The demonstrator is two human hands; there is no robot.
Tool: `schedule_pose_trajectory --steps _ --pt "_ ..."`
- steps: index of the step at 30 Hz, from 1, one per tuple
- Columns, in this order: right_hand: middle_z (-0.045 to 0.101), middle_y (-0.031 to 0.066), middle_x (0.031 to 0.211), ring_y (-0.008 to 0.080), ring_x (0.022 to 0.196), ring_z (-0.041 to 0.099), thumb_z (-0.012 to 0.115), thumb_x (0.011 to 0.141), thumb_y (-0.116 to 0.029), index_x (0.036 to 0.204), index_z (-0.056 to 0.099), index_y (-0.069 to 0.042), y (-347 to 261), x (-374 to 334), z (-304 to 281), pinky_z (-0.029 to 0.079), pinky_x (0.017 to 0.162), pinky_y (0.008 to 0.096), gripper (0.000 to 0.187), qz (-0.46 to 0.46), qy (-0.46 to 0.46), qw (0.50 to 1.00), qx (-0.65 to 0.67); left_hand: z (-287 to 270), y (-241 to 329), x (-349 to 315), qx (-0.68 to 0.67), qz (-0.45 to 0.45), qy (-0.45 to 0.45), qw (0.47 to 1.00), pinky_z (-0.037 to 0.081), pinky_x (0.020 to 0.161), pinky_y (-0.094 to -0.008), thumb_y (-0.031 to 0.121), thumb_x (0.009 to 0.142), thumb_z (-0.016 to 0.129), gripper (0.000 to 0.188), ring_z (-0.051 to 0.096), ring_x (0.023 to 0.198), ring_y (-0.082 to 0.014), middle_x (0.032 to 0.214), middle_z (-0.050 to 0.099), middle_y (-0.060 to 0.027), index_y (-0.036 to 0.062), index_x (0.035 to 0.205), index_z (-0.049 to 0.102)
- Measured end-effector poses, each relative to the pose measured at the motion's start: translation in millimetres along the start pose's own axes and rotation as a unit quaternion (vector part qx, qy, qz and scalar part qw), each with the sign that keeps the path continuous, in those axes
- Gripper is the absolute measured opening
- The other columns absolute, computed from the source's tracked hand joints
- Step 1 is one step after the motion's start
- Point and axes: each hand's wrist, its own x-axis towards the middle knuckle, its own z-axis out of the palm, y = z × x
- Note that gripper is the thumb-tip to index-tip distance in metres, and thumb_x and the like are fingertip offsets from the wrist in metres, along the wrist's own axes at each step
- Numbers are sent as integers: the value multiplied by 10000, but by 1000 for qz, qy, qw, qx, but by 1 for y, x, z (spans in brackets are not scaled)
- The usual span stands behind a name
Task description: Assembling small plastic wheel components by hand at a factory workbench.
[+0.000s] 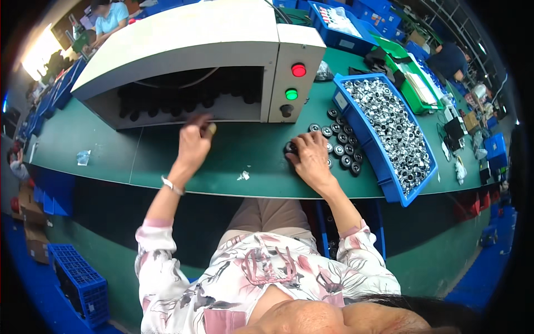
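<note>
My right hand is closed on a small black wheel at its fingertips, at the left edge of a cluster of similar black wheels with silvery centres. My left hand is in front of the opening of a cream metal machine box. Its fingers are smeared by motion, with a small yellowish patch near the tips, so whether it holds anything is unclear. Inside the dark opening, a row of round black parts runs along the floor of the box.
A long blue bin full of shiny metal parts stands right of the wheels on the green table. The machine's side panel carries a red light, a green light and a black knob. Green trays are farther back.
</note>
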Motion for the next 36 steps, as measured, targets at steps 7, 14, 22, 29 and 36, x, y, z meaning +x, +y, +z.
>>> schedule_pose_trajectory --steps 7,14,22,29,36 --pt "568 121 1202 332 1138 485 790 696 -147 1246 562 -37 2 -10 -16 388 974 472 606 22 30 999 -14 24 -69 86 131 153 55 978 510 808 -488 -61 748 590 264 610 957 -431 1050 587 -229 -8 1001 644" --pt "612 134 1110 331 1041 532 758 737 -83 1126 644 -27 9 -39 -70 449 890 429 409 22 87 993 78 21 -63 64 118 183 60 974 529 749 -416 -51 762 629 182 636 863 -372 1010 583 -188 4 934 656" --pt "630 76 1050 127 935 622 655 898 -27 1158 661 13 -56 -45 -52 516 798 246 262 112 -13 844 524 38 100 -82 -568 -102 -115 808 518 787 -262 2 900 654 67 585 903 -111 1116 560 -51 -23 962 657" --pt "609 67 942 133 856 624 717 840 10 980 669 46 -77 -78 -17 517 746 250 153 121 11 805 581 57 107 -153 -643 -165 -93 742 463 869 -251 90 923 675 159 569 944 -99 1128 560 -36 -17 1039 651" --pt "548 18 774 82 689 529 736 824 -46 818 593 21 -85 -118 -8 429 607 233 158 142 -76 834 528 44 101 -196 -587 -225 -136 765 490 793 -229 68 936 636 248 596 907 -94 1064 633 -39 -30 1159 589"
